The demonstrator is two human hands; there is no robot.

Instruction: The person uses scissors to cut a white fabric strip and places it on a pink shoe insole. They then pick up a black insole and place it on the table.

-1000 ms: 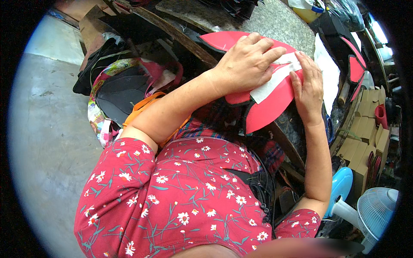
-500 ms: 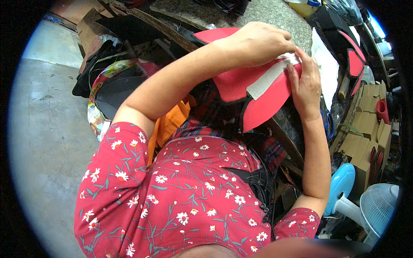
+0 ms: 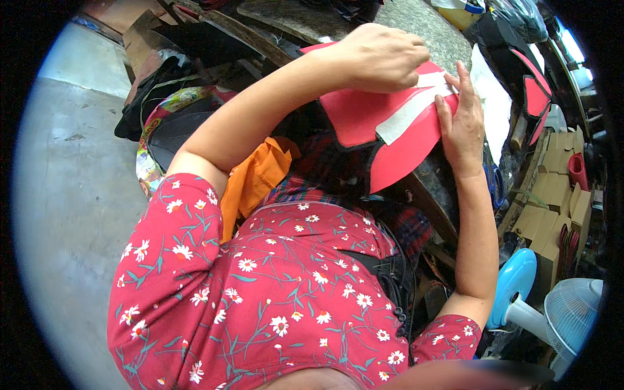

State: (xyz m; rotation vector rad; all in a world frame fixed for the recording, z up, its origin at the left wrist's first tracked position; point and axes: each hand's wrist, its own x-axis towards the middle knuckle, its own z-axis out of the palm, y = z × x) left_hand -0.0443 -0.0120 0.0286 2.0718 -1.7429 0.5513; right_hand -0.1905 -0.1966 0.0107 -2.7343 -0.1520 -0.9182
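Note:
A red panel [image 3: 357,120] with black edging, its curved pieces looking like flat sheet material, lies over the dark work surface in front of me. A pale strip [image 3: 404,120] runs along it, and a second short white piece [image 3: 430,79] crosses near its upper end. My left hand [image 3: 383,57] is above the panel's far part with fingers curled closed; what they hold, if anything, is hidden. My right hand [image 3: 463,123] rests on the panel's right edge, fingers stretched out and apart, with the index finger and thumb beside the strip's upper end.
Orange cloth [image 3: 257,175] hangs by my left side, near a colourful printed bag [image 3: 151,162]. A grey stone slab [image 3: 426,29] lies beyond the panel. At right are white sheeting [image 3: 494,110], another red-and-black piece [image 3: 536,97], cardboard boxes [image 3: 549,208] and a blue-and-white fan [image 3: 575,315].
My left hand has moved up and left, away from the strip's upper end, uncovering the short white piece. My right hand's fingers have straightened; the panel has shifted slightly.

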